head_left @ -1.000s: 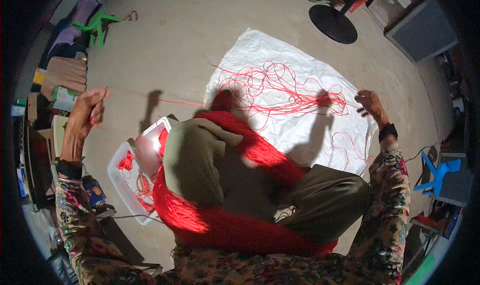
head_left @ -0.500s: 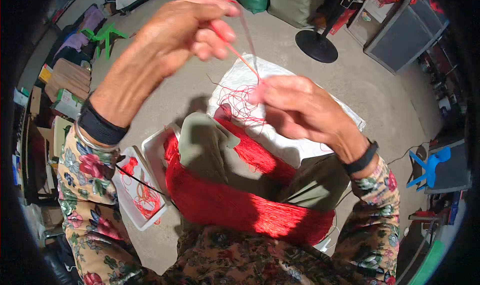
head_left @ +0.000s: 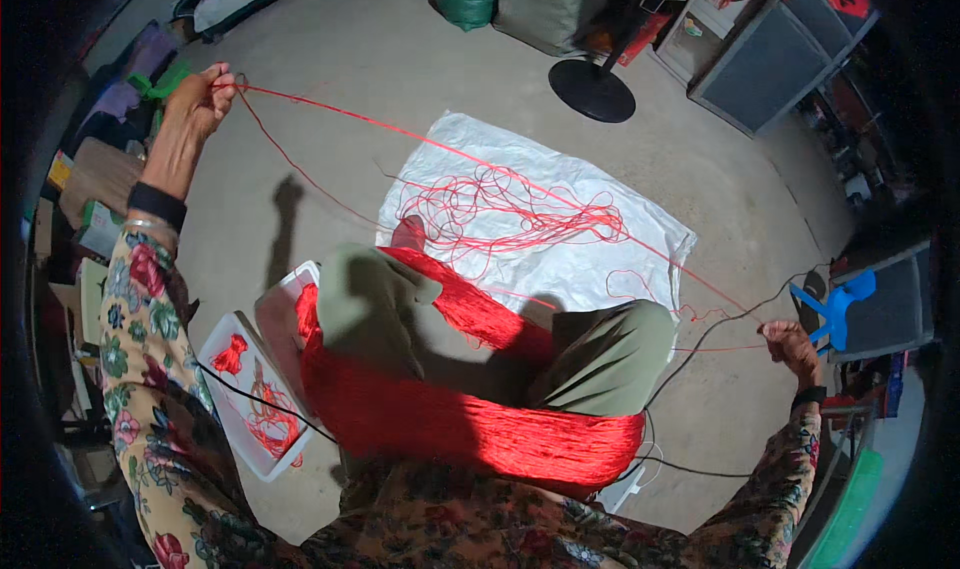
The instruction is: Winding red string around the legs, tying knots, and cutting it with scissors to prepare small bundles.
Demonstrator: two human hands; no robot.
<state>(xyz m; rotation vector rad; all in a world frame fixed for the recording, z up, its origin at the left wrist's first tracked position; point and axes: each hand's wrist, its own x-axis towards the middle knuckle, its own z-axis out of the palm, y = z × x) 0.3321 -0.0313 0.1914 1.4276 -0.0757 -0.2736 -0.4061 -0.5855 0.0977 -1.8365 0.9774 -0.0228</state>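
A thin red cord [head_left: 340, 112] is stretched taut across my front, from far left to right. My left hand [head_left: 203, 99] is raised at the far left, its fingers closed on one end of the cord; a second strand hangs from it toward my knee. Out at the right, my right hand [head_left: 790, 345] pinches the cord low down. Loose red loops [head_left: 500, 204] lie on a white sheet [head_left: 640, 231] beneath the stretched cord. A thick skein of red thread [head_left: 470, 434] passes around my bent knees, across my lap and in front.
Two white trays stand at my left; the nearer tray [head_left: 268, 469] holds red cord scraps. A black cable [head_left: 690, 359] runs over the floor at right, close to a blue stool [head_left: 835, 304]. A fan base [head_left: 592, 91] and stuffed sacks [head_left: 545, 9] stand at the back.
My hands were close together over the sheet with the cord between them. They have spread wide apart, left hand outward left, right hand outward and down, drawing the cord straight.
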